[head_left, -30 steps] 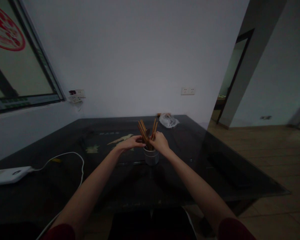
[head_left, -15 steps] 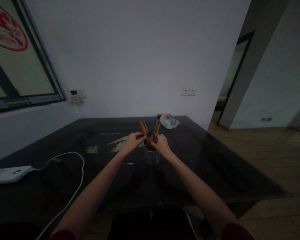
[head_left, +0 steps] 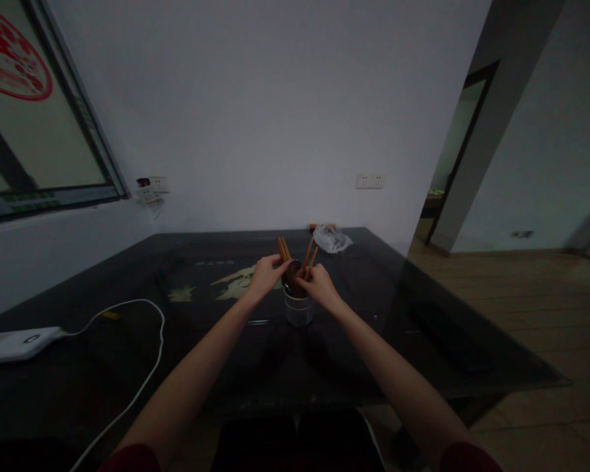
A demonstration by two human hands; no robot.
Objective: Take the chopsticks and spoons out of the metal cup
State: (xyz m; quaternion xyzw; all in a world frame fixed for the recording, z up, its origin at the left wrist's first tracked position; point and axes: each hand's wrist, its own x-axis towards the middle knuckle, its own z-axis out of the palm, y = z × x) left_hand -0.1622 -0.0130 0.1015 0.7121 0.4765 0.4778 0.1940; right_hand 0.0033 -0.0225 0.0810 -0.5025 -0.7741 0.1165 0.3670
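Four chopsticks (head_left: 281,249) lower now, one cup (head_left: 298,311) (left hand (head_left: 265,273), right hand (head_left: 320,286): grip on them).

Surfaces and finishes: dim room, tabletop (head_left: 423,295) and utensil set.
The tabletop was dark and glossy, glass-like, with pale inlaid figures under the sheen. The chopsticks (head_left: 281,249) were orange-brown wood, matt and smooth. The cup (head_left: 297,313) that held them was pale and smooth with a soft shine; ceramic or metal could not be told. The bag (head_left: 332,238) was thin clear plastic, crinkled and shiny. The box (head_left: 14,342) and its cable (head_left: 150,367) were smooth white plastic. The wall (head_left: 275,98) was matt white paint; the floor (head_left: 545,308) was brown wood planking with a low sheen.
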